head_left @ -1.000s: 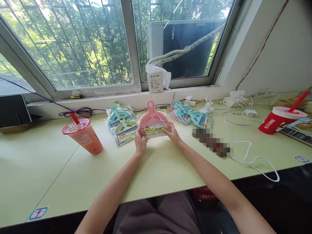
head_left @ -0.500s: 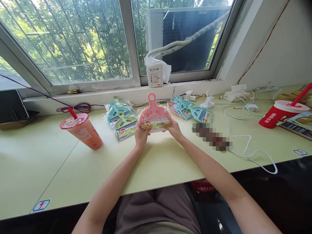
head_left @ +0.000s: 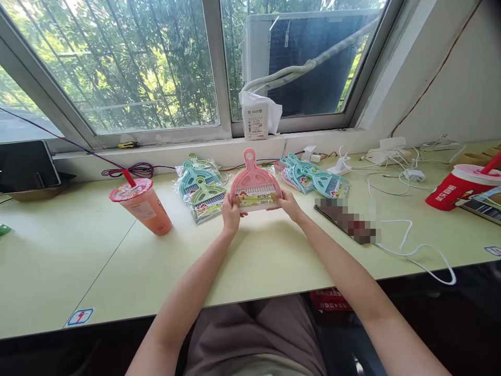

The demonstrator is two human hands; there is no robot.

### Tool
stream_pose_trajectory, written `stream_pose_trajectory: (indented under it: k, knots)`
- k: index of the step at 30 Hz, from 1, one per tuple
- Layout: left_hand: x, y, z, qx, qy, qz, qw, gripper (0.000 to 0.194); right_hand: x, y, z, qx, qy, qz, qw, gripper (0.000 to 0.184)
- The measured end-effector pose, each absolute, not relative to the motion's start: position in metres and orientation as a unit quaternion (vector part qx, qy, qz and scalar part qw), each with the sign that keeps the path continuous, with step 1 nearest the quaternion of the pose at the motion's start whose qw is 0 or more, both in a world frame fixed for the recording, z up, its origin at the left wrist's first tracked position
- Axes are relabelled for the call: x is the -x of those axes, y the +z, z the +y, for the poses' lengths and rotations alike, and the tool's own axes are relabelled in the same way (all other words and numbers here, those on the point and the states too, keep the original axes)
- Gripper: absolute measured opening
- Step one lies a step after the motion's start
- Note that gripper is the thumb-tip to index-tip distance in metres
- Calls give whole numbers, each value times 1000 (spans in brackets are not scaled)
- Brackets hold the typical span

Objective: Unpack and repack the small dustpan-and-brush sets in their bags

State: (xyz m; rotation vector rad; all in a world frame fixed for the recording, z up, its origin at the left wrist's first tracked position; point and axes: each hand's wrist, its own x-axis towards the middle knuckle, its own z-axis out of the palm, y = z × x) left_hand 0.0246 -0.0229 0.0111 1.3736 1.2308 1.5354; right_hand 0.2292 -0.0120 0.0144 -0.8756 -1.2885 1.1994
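Note:
A pink mini dustpan-and-brush set [head_left: 254,184] in clear wrapping is held just above the pale green table [head_left: 117,261], handle pointing toward the window. My left hand [head_left: 230,215] grips its lower left corner and my right hand [head_left: 288,203] pinches its lower right corner. To the left lies a pile of teal and green sets [head_left: 201,188]. To the right lies another pile of teal sets [head_left: 313,179].
An orange drink cup with a red straw [head_left: 143,206] stands left of the piles. A blurred dark flat object [head_left: 346,219] and a white cable [head_left: 418,256] lie to the right. A red cup [head_left: 457,185] stands far right. A white packet [head_left: 256,120] sits on the windowsill.
The pink set has been lifted slightly off the table between both hands, which stay at its lower corners. The camera view has shifted a little.

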Motion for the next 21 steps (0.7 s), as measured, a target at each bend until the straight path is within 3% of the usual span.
stream_pose_trajectory:
  k: [8, 13, 17, 21]
  knots:
    - [-21, 6, -23, -516, 539, 546, 381, 13, -243, 2, -4, 438, 513, -522, 522, 56]
    - [-19, 3, -24, -547, 492, 558, 383, 22, -251, -8, 8, 490, 462, -514, 531, 56]
    - [-19, 7, -28, -647, 471, 548, 244, 42, -266, -16, 18, 543, 391, -505, 546, 53]
    - [-3, 14, -23, -732, 386, 561, 17, 57, -290, -18, 23, 656, 195, -550, 479, 40]
